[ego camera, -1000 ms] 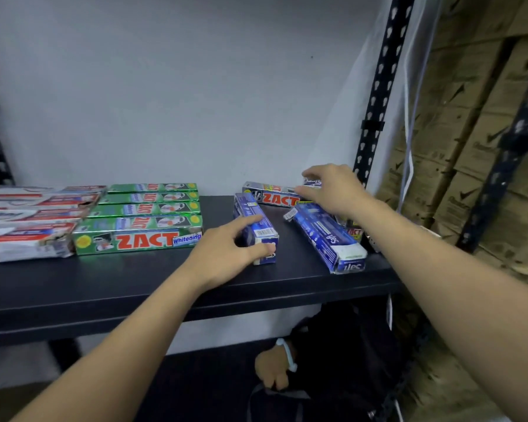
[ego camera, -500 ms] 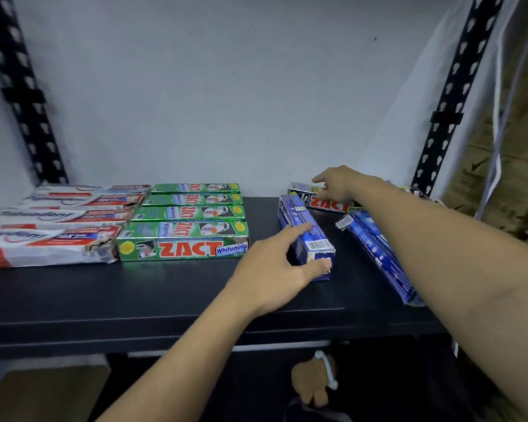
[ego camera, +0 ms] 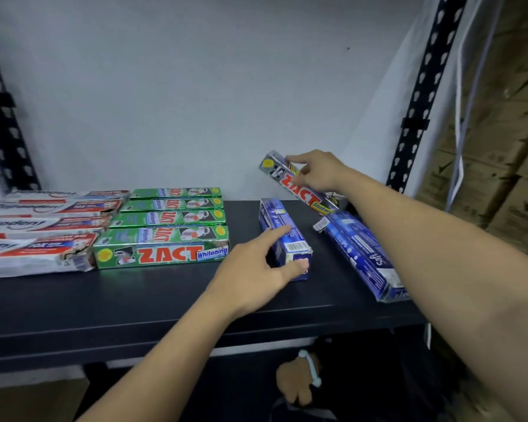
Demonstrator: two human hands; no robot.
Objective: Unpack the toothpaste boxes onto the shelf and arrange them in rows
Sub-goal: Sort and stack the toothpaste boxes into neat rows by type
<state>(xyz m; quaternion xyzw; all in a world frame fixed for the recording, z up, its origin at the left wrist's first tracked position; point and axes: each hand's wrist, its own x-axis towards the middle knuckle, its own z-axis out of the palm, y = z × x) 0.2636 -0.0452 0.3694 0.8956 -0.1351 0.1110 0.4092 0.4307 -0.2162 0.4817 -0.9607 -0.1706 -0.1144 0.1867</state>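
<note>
Right grip (ego camera: 320, 175) pinches a silver ZACT box (ego camera: 310, 197), held tilted and raised off the shelf (ego camera: 134, 303) at its back right. Left grip (ego camera: 250, 275) lies flat-fingered on a blue box (ego camera: 273, 214) at mid-shelf, index along the top and thumb against the near end; the other fingers are hidden, probably not wrapped round it. A second blue box (ego camera: 360, 254) lies askew just to the right, under the right forearm. Four green ZACT boxes (ego camera: 162, 233) lie in rows on the left, with white boxes (ego camera: 43, 233) beside them.
</note>
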